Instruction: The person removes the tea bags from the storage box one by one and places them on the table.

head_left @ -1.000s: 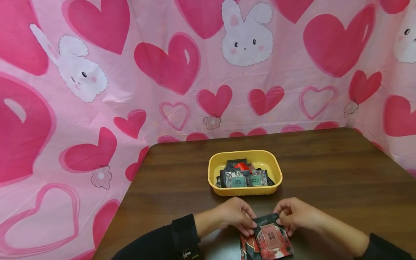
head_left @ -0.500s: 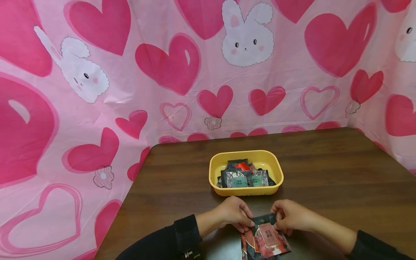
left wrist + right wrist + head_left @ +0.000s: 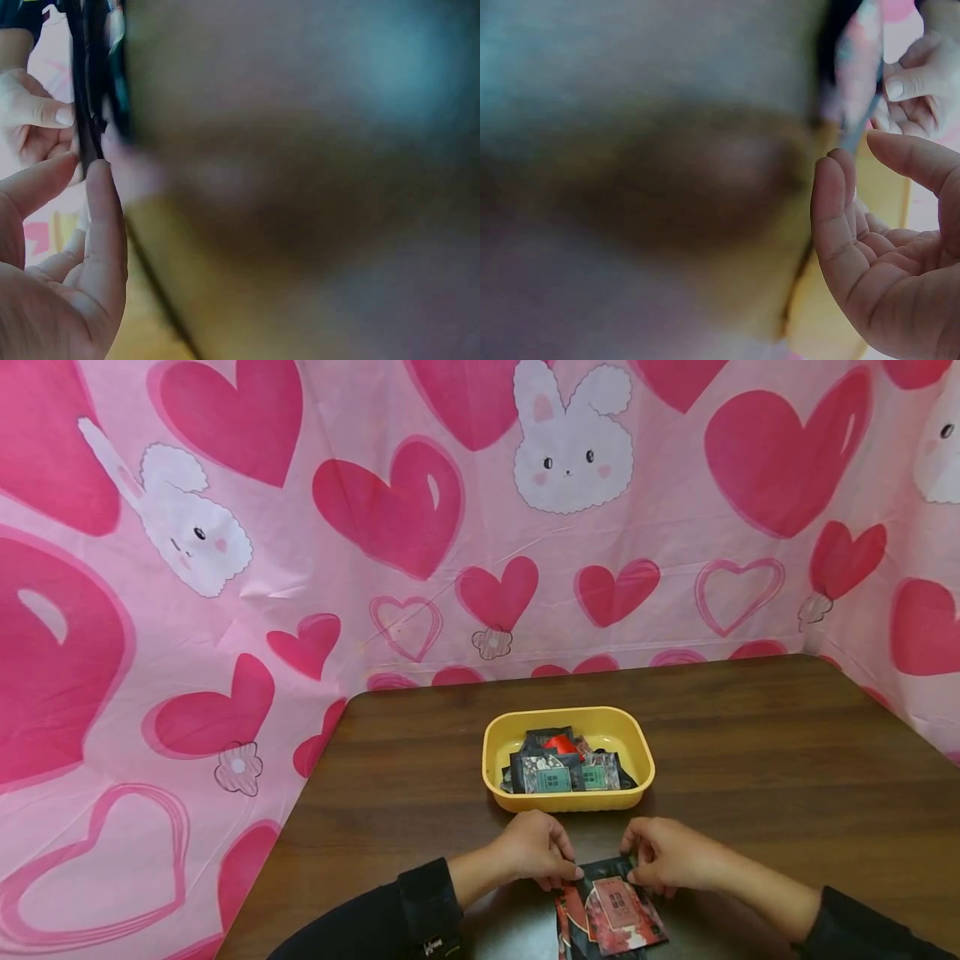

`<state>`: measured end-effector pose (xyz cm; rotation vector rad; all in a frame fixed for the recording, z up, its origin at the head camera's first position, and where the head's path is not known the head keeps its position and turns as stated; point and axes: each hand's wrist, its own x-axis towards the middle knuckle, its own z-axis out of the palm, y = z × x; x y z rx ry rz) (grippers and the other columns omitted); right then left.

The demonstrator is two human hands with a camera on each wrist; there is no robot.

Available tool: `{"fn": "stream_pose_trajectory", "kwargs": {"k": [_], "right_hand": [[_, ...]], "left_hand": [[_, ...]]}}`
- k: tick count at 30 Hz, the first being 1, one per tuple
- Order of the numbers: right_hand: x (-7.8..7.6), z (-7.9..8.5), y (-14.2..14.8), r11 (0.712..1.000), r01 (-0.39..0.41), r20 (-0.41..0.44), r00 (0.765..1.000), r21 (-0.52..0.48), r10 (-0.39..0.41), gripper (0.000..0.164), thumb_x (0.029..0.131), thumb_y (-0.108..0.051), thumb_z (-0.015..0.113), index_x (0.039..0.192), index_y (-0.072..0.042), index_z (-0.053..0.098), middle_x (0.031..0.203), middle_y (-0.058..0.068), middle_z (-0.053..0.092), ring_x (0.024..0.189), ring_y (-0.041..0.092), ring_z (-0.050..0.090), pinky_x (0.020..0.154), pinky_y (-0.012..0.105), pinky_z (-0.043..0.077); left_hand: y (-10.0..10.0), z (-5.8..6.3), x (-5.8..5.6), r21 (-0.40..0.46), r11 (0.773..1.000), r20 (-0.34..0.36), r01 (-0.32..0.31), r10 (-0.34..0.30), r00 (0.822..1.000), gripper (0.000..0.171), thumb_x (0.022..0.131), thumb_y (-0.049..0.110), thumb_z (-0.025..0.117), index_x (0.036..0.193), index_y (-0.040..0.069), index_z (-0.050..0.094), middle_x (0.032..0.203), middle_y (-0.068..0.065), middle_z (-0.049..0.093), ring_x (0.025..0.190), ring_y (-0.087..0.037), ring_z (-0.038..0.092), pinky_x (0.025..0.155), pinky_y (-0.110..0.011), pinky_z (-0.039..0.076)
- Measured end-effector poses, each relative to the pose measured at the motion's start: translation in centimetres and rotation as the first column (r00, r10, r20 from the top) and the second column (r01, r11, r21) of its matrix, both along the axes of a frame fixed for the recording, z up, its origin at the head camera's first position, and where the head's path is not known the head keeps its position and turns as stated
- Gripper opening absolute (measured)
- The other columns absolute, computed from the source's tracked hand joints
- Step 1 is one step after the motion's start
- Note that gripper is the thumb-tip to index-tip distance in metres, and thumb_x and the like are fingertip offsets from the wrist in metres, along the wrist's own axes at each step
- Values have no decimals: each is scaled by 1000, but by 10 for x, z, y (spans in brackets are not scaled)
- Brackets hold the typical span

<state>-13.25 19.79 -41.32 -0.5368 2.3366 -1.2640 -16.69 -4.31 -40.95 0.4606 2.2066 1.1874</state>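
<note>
In the head view, a black sachet (image 3: 618,906) with a pink label and red floral print is held flat-side up near the front of the table. My left hand (image 3: 534,850) pinches its upper left corner between thumb and fingers. At the upper right corner, my right hand (image 3: 667,856) grips the same sachet with its thumb on top. Partly covered by it, more red-and-black sachets (image 3: 572,917) lie underneath to the left. The left wrist view shows thumb and fingertips (image 3: 103,180) closing on the dark, edge-on sachets (image 3: 88,90).
A yellow plastic basket (image 3: 495,781) stands just beyond my hands, holding several dark sachets (image 3: 553,777) with green labels and a bright red piece. The brown wooden table (image 3: 757,760) reaches back to a pink heart-and-rabbit curtain (image 3: 420,610).
The top sachet has shifted slightly left over the ones beneath, uncovering less on its left. My right hand has moved left with it; my left hand has drifted slightly left and keeps its pinch.
</note>
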Motion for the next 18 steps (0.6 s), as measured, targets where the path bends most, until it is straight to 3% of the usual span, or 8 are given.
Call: {"fn": "stream_pose_trajectory", "kwargs": {"k": [3,7,10,13,18], "right_hand": [[-6,13,1,1000,0,-33,999,-8,-1,20,84,-6,73,97,0,58,64,1,57,49,14,55,42,28,51],[-17,39,-1,1000,17,-115,993,-20,-19,15,88,-8,71,95,0,61,65,1,56,51,14,54,44,30,51],[-31,57,-4,998,63,-160,985,-20,-65,13,90,-9,68,95,0,62,69,5,58,54,16,54,47,31,53],[-51,68,-6,992,127,-144,981,-16,-128,16,92,-9,66,100,4,62,79,11,59,63,20,56,54,33,57],[-84,66,-12,980,198,-47,979,-6,-198,35,95,-11,60,119,14,54,101,23,60,78,26,60,69,35,60]], "left_hand": [[-5,12,-7,-16,1000,-112,22,-24,993,13,81,10,80,76,8,69,60,-2,65,49,-14,62,48,-31,56],[-12,35,-24,19,1000,-182,-22,26,983,12,83,12,78,78,6,69,62,-3,65,53,-16,64,54,-36,59],[-19,50,-46,26,996,-186,-82,86,979,12,86,13,76,84,2,71,68,-6,67,57,-17,65,61,-39,60],[-26,60,-71,10,987,-173,-158,157,972,18,90,15,72,94,-3,72,81,-11,69,66,-21,67,68,-39,60],[-28,60,-101,-9,966,-122,-257,254,959,26,94,13,65,108,-9,68,104,-20,68,87,-30,69,78,-39,59]]}}
